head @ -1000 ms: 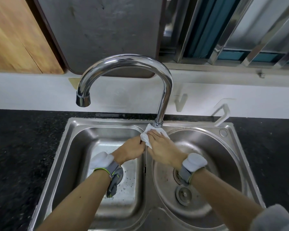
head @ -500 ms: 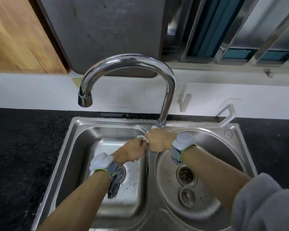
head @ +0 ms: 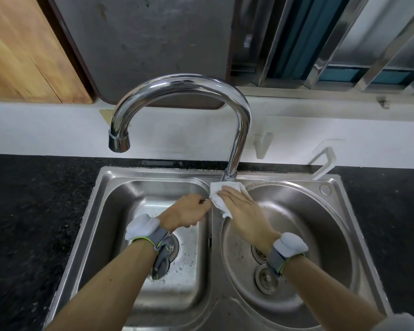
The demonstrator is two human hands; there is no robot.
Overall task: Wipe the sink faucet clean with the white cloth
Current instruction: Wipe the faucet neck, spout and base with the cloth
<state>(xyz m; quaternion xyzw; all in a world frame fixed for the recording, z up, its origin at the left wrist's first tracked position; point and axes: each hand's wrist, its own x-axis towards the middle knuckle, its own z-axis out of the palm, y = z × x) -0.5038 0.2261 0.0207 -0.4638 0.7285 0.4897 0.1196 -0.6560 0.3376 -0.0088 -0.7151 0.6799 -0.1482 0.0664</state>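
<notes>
A tall chrome gooseneck faucet (head: pixel 239 130) rises from the back ridge of a steel double sink (head: pixel 153 177), its spout hanging over the left basin. A small white cloth (head: pixel 219 194) lies against the faucet's base. My right hand (head: pixel 244 209) presses flat on the cloth, fingers stretched toward the base. My left hand (head: pixel 189 211) is curled and pinches the cloth's left edge. Both wrists wear grey straps with white pads.
Black speckled countertop (head: pixel 34 211) flanks the sink on both sides. The left basin is rectangular, the right one (head: pixel 320 235) round with a drain strainer. A wooden board (head: pixel 22 56) and a grey board lean on the wall behind; window bars stand at the back right.
My right hand has swung from a closed grip around the faucet base to a flat press on the cloth, wrist pulled back toward me. My left hand stays at the cloth's edge.
</notes>
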